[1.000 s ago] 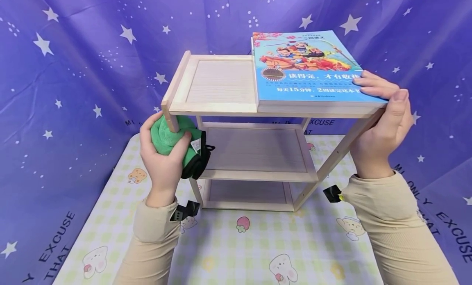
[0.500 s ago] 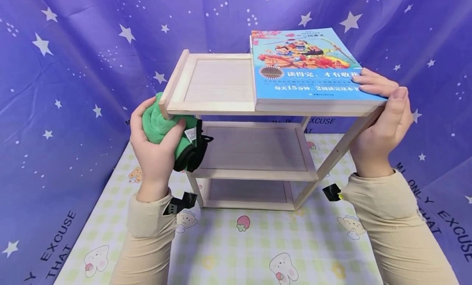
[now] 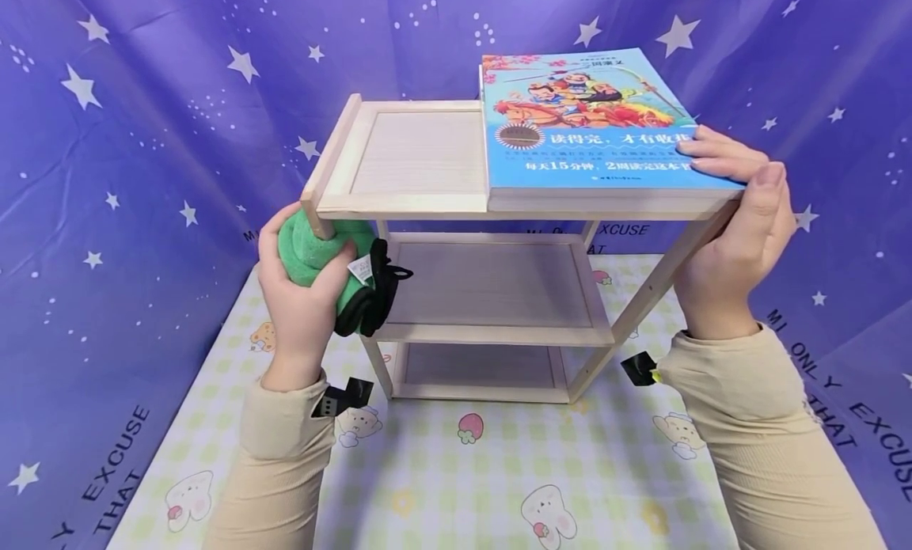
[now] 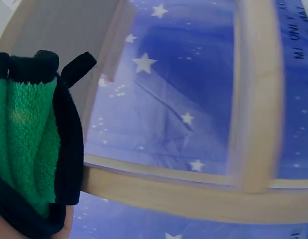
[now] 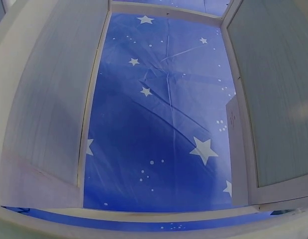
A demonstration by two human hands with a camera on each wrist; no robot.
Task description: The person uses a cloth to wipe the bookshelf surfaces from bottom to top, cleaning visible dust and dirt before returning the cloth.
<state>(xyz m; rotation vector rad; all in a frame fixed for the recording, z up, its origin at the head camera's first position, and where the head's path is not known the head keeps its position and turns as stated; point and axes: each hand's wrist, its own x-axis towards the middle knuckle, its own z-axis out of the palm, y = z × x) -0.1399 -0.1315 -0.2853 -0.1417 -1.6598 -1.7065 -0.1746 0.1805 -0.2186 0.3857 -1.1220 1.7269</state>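
Note:
A small pale wooden three-tier shelf [image 3: 413, 206] stands in front of me. My left hand [image 3: 294, 305] holds a folded green cloth [image 3: 324, 253] with black edging and a white tag. The cloth wraps the front left corner post just below the top tier; its black edge and loop also show in the left wrist view. A blue illustrated book [image 3: 591, 130] lies on the right part of the top tier. My right hand [image 3: 737, 225] rests at the front right corner, fingers lying over the book's edge and thumb along the side. The right wrist view shows no fingers.
The middle tier [image 3: 492, 285] and bottom tier [image 3: 477, 372] sit below the top board. A checked tablecloth [image 3: 442, 487] with cartoon prints lies under the shelf. A purple star-patterned curtain [image 3: 178, 99] hangs behind and on both sides.
My left hand and the cloth went up and left along the corner post, then slightly back down. My right hand keeps its place on the book and the shelf's corner.

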